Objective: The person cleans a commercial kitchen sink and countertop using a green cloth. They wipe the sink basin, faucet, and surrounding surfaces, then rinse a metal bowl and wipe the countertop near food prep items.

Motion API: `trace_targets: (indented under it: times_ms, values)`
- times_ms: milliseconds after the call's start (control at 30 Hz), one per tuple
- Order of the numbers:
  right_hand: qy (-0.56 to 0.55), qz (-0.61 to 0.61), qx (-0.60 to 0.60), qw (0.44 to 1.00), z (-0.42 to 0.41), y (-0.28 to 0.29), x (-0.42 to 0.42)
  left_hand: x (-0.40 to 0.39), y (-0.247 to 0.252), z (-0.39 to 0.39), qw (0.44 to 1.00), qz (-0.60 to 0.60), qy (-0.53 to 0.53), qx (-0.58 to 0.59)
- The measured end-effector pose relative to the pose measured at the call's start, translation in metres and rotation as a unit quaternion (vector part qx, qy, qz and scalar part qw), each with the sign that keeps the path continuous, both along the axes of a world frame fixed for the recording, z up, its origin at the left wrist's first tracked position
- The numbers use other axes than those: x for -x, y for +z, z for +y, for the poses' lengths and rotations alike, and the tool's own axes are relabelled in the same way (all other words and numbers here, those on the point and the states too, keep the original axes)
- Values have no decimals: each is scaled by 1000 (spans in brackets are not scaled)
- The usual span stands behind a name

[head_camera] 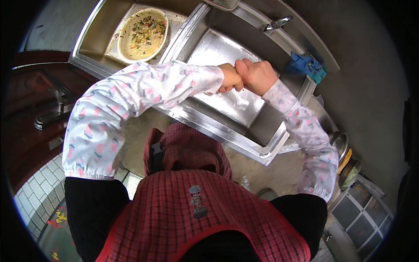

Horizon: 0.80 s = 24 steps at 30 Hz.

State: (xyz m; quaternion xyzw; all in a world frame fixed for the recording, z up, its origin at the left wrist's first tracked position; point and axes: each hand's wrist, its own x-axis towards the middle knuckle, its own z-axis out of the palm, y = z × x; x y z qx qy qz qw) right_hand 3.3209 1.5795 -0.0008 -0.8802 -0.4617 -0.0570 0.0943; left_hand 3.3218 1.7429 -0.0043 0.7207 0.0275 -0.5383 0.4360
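Note:
Over the right-hand basin of a stainless steel sink [226,108], my left hand [230,77] and my right hand [260,77] meet, both with curled fingers. The fingers of my left hand press against the thumb side of my right hand. No object shows in either fist, and the insides of both are hidden. White patterned sleeve covers [157,82] reach from my wrists to above the elbows. Beneath my hands, the basin floor [212,49] looks wet and shiny.
In the left basin sits a plastic colander [122,44] holding food scraps [147,31]. A chrome faucet [277,24] rises from the far rim. Blue cloth [304,67] hangs over the right corner. Pans [340,144] stand farther right; a dark red door [36,88] is at left.

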Motion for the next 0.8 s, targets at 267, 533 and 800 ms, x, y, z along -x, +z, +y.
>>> trace_targets:
  times_ms: [267, 533, 800]
  values:
    - [-62, 102, 39, 992, 1, -20, 7, 2, -34, -13, 935, -296, -159, -115]
    - [-110, 130, 36, 985, -6, -27, 20, 12, -31, -17, 933, -322, -129, -100]
    - [-129, 149, 25, 980, -10, -25, 35, 24, -35, -20, 934, -320, -120, -107]
